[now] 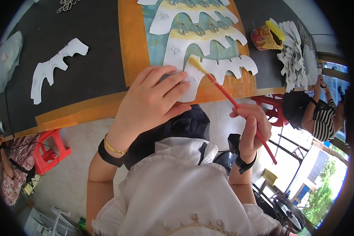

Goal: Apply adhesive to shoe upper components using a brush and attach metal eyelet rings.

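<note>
A brush (228, 96) with a red handle is gripped in my right hand (253, 129), closed around the shaft. Its yellowish bristles rest on the top edge of a white scalloped piece (220, 67) near the table's front edge. My left hand (155, 92) lies with fingers extended over the left end of that piece and the one behind it. Beyond it is a second white scalloped piece (181, 41), with a yellowish coat along its upper edge and several metal loops (200, 30) there. Another such coated piece (165, 17) lies farther back.
A pot (261, 38) with yellow drips stands right of the work, beside a heap of white pieces (293, 59). One white piece (59, 67) lies on the dark table at left, near a plastic bag (8, 59). People sit at both sides; a red stool (51, 151) is at left.
</note>
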`<state>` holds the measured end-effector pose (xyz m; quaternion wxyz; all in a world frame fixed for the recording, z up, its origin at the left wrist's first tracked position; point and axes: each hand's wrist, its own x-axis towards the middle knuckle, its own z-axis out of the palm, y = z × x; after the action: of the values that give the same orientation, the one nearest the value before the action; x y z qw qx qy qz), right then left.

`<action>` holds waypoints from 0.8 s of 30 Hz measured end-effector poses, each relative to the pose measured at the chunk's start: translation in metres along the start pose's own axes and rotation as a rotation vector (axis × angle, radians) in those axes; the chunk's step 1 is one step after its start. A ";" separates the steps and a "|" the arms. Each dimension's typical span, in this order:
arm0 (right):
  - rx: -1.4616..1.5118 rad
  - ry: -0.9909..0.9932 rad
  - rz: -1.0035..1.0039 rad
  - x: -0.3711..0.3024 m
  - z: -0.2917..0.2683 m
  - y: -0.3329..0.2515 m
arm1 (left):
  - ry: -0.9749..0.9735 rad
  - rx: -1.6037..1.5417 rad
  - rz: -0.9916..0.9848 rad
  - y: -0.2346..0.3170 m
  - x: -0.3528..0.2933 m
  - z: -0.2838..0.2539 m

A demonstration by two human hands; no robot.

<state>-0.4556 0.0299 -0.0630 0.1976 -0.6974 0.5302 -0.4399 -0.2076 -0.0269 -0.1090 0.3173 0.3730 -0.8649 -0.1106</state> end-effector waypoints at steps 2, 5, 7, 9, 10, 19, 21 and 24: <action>0.109 -0.007 0.050 -0.003 -0.007 -0.001 | 0.010 -0.008 0.008 -0.002 0.004 0.001; 0.060 0.007 0.024 0.000 -0.004 -0.001 | -0.007 -0.003 -0.004 0.001 0.002 0.001; 0.025 -0.008 -0.002 0.002 0.002 0.000 | 0.006 0.015 -0.004 0.000 0.002 0.000; 0.026 0.014 0.023 0.000 0.006 0.000 | 0.001 0.011 0.000 0.000 0.002 0.000; 0.029 0.032 0.043 0.000 0.007 0.000 | 0.001 0.011 0.002 0.000 0.003 0.000; 0.055 0.031 0.021 -0.010 0.000 0.002 | -0.004 0.020 -0.001 0.001 0.002 0.000; 0.036 -0.007 0.006 -0.012 0.000 0.002 | 0.003 0.021 0.003 0.001 0.001 0.001; 0.099 -0.003 0.058 -0.016 -0.010 0.005 | 0.007 0.022 0.005 0.002 0.001 0.000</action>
<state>-0.4672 0.0446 -0.0675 0.2452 -0.6717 0.5275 -0.4588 -0.2093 -0.0261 -0.1080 0.3165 0.3746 -0.8658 -0.0991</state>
